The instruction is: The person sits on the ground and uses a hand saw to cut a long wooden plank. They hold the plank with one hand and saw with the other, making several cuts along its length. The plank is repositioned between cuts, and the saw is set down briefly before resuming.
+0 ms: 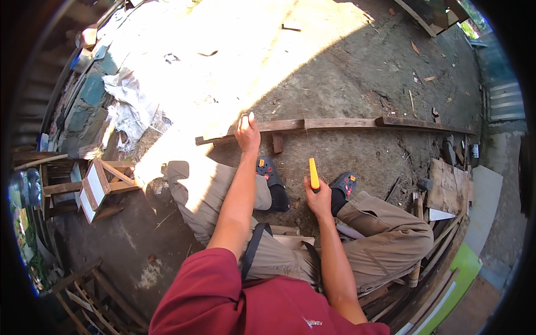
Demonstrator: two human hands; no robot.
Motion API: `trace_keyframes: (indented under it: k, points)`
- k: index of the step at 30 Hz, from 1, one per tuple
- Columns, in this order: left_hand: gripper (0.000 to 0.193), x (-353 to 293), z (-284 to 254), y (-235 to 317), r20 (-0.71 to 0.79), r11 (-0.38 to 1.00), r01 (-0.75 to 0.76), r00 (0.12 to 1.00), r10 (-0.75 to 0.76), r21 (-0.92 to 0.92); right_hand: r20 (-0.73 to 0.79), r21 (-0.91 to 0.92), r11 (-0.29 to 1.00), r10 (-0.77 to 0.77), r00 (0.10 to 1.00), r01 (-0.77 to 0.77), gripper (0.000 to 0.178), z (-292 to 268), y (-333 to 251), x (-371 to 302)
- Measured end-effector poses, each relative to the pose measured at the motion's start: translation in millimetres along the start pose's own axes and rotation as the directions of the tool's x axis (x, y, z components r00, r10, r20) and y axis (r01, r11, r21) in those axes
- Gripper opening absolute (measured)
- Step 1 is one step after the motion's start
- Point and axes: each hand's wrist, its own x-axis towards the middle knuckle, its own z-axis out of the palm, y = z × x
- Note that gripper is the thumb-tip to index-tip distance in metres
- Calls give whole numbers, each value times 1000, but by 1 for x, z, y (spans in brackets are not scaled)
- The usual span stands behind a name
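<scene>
A long wooden plank (340, 124) lies crosswise in front of me, propped off the ground near a small wood block (277, 143). My left hand (247, 134) is closed over the plank's left part, partly in sunlight. Closed on a yellow and black handle, my right hand (319, 201) is nearer to me, between my knees. The tool looks like a handsaw (314, 172) seen edge-on; a thin line running from it to the plank's middle could be its blade, which barely shows. On the plank's right part lies a darker strip of wood (421, 124).
My feet in grey clogs (270, 170) rest just behind the plank. Left of me stand a small wooden stool (103, 187) and a crumpled white sack (129, 100). Scrap boards (446, 187) and a green panel (455, 285) crowd the right side. Sunlight washes out the far left ground.
</scene>
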Motion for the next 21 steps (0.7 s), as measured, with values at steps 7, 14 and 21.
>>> trace_keyframes:
  k: [7, 14, 21]
  points:
    - [12, 12, 15, -31, 53, 972, -139, 990, 131, 188, -33, 102, 994, 51, 998, -48, 35, -9, 20, 0]
    - [21, 6, 17, 29, 120, 947, -317, 944, 308, 55, -79, 315, 939, 170, 982, -137, 37, -11, 23, 5]
    - [34, -1, 82, 65, 252, 844, -529, 832, 494, 93, -75, 236, 958, 183, 980, -161, 38, -7, 22, 9]
